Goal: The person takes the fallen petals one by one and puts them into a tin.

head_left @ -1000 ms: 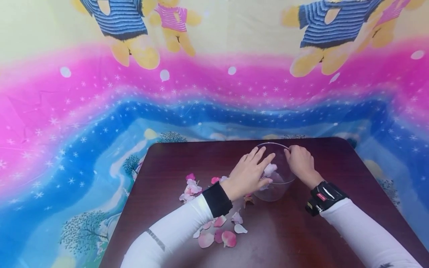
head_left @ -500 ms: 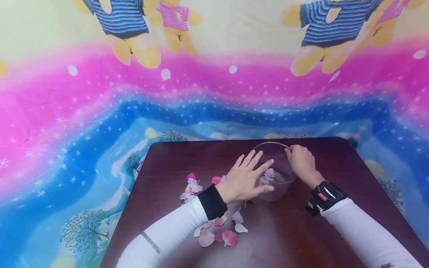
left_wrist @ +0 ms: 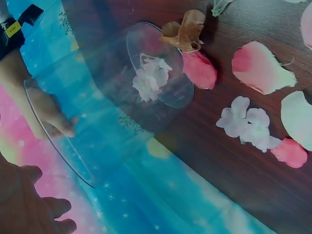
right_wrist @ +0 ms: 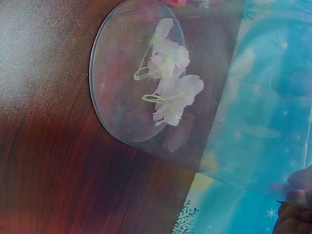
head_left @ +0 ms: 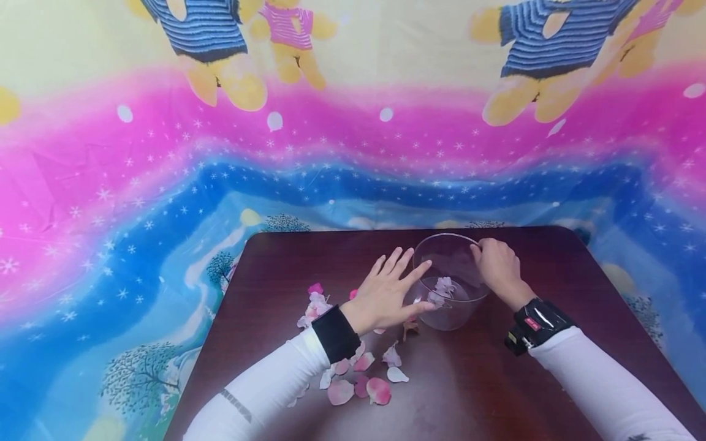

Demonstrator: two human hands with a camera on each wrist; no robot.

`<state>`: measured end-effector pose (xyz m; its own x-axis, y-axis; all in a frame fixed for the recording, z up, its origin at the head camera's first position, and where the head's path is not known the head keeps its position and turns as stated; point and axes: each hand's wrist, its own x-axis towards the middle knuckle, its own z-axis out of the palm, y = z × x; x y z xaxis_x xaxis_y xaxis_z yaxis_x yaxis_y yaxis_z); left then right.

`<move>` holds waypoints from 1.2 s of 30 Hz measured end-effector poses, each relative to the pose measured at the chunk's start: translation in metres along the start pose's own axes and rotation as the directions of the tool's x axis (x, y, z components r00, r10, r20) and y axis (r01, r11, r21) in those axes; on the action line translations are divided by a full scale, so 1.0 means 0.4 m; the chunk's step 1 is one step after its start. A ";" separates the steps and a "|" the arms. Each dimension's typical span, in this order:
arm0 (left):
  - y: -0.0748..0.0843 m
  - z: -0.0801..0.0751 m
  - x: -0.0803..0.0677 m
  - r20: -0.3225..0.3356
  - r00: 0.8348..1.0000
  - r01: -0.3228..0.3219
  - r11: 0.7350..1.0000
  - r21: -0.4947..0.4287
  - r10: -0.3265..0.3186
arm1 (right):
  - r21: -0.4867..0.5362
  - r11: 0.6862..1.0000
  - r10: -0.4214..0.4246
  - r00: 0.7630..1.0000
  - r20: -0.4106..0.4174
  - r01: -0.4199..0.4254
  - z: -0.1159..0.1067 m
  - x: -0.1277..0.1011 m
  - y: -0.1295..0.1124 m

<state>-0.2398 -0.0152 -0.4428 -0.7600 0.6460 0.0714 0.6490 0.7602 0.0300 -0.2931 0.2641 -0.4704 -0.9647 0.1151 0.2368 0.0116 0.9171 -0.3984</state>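
Note:
A clear, round container (head_left: 455,315) stands on the table, with pale pink-white flowers (right_wrist: 170,58) at its bottom. My right hand (head_left: 499,269) pinches its rim on the right side, fingers curled over the edge. To the left of the container, my left hand (head_left: 380,297) has its fingers spread and holds nothing. In the head view its thumb and index finger overlap the container's left side; whether they touch it I cannot tell. Beside the container's base lie a brown dried petal (left_wrist: 187,31) and a pink petal (left_wrist: 200,70).
Loose petals and blossoms are scattered on the dark wood table (head_left: 496,380), left of the container and nearer the body. Among them are a pink-and-white petal (head_left: 378,391), a white petal (head_left: 397,375) and a magenta petal (head_left: 315,288). A printed cloth (head_left: 353,141) hangs behind the table.
My left hand has drawn back leftward from over the container's mouth. The pale blossom near its fingers has dropped to the container's bottom. My right hand keeps its hold on the rim.

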 end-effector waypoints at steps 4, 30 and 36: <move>-0.009 0.004 -0.009 -0.012 1.000 0.004 1.000 -0.003 -0.004 | -0.003 1.000 0.001 1.000 -0.004 -0.001 0.001 0.000 -0.001; -0.084 0.074 -0.116 0.030 0.999 0.038 0.998 -0.059 -0.036 | 0.002 1.000 0.007 1.000 -0.012 -0.007 -0.005 -0.011 -0.009; -0.097 0.103 -0.152 0.047 0.997 0.072 0.993 -0.094 -0.068 | 0.009 1.000 0.007 1.000 -0.008 -0.007 -0.001 -0.012 -0.009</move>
<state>-0.2202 -0.0810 -0.4892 -0.8029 0.5956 0.0224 0.5932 0.7948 0.1284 -0.2885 0.2607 -0.4696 -0.9626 0.1247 0.2407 0.0160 0.9126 -0.4085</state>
